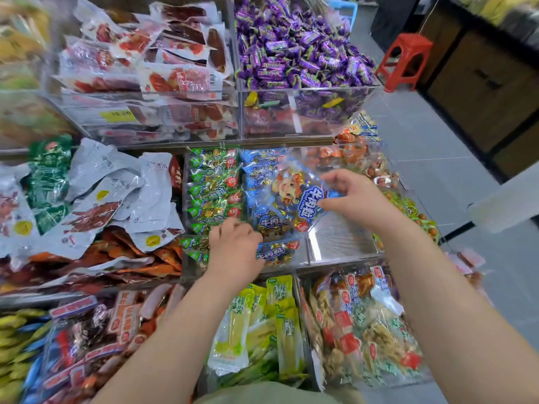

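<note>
My right hand [354, 199] pinches the right edge of a blue snack bag [294, 193] with a cartoon cow on it, held tilted above a clear bin [309, 249]. Stacked blue packets [262, 176] lie under the bag, and green packets [213, 188] fill the left half of that bin. My left hand [234, 243] reaches in at the bin's front, fingers curled over a small blue packet [277, 252]; its grip is hidden by the back of the hand.
Clear bins rise in tiers: purple candies [300, 51] and red meat packs [163, 62] above, silver pouches [122, 196] to the left, yellow-green packs [262, 325] and mixed snacks [367, 325] below. A red stool [405, 61] stands on the grey tiled floor.
</note>
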Tool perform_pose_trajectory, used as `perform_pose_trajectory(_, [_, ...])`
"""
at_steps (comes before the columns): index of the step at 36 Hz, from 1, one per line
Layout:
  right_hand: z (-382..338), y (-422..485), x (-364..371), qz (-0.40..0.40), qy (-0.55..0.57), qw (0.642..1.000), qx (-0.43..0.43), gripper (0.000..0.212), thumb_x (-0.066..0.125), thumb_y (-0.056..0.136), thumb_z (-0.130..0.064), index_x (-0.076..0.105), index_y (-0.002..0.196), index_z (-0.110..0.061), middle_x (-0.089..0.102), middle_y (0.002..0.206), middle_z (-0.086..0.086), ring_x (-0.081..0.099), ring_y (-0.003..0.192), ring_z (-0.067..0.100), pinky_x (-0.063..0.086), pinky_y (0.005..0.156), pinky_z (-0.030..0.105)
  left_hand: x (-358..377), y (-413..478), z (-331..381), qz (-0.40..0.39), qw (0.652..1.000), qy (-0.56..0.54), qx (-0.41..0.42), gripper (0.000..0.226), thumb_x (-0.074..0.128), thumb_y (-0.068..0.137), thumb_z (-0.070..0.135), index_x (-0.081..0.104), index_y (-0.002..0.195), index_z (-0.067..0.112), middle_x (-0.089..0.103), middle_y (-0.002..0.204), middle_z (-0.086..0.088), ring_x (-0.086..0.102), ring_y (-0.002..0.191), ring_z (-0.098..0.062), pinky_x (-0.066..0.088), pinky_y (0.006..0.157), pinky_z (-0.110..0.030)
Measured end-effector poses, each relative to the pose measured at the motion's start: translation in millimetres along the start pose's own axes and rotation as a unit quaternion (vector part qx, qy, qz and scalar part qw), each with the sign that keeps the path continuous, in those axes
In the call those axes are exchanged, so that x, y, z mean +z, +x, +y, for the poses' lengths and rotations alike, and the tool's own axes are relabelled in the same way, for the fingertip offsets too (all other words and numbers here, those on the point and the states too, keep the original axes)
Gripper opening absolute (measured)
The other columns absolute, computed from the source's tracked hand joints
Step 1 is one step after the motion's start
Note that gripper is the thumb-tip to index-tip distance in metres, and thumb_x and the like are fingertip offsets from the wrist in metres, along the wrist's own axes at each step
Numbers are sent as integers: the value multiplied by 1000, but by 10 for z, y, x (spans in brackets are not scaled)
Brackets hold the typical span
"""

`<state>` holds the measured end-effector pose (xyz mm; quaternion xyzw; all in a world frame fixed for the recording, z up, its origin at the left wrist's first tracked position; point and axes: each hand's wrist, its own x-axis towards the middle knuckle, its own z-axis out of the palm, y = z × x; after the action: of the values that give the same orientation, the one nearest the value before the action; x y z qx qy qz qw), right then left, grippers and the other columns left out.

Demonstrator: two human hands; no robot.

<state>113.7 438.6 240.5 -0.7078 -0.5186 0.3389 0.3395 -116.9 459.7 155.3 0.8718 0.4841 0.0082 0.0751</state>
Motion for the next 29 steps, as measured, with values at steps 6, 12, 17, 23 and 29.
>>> perform_pose_trajectory(6, [-308,40,50,-19,-108,988,-104,23,72,75,-7,67,89,-24,54,73,-20,48,58,-12,37,56,4,-35,8,20,69,995,-77,-16,18,67,84,41,74,97,31,53,107,7,33,118,-23,18,91,-37])
perform_pose_trajectory(12, [-637,97,150,-132,-287,932,-176,29,59,76,-4,73,96,-19,55,74,-6,52,67,14,46,63,29,-46,-44,-6,119,988,-102,-4,13,72,82,36,77,90,28,40,90,4,38,104,-26,17,80,-34])
perform_pose_trajectory(17, [-541,268,647,-262,-448,843,-143,24,48,80,-1,65,79,-18,54,72,-1,52,76,26,42,61,31,-24,-63,36,170,977,-124,-32,11,87,63,22,77,68,21,50,83,-10,36,94,-27,33,78,-45])
perform_pose_trajectory(23, [-204,353,874,-239,-396,874,-148,31,62,84,-20,59,115,-19,61,105,5,53,100,22,47,82,34,-56,-30,-32,126,983,-128,26,7,83,70,17,77,71,20,70,103,-6,57,115,-37,40,90,-51])
perform_pose_trajectory(29, [157,98,635,-94,-272,939,-189,57,64,83,-47,53,132,-19,60,124,2,49,116,19,35,94,28,-145,123,-65,157,971,-170,54,5,79,76,17,76,79,14,71,103,-6,62,107,-33,45,86,-46])
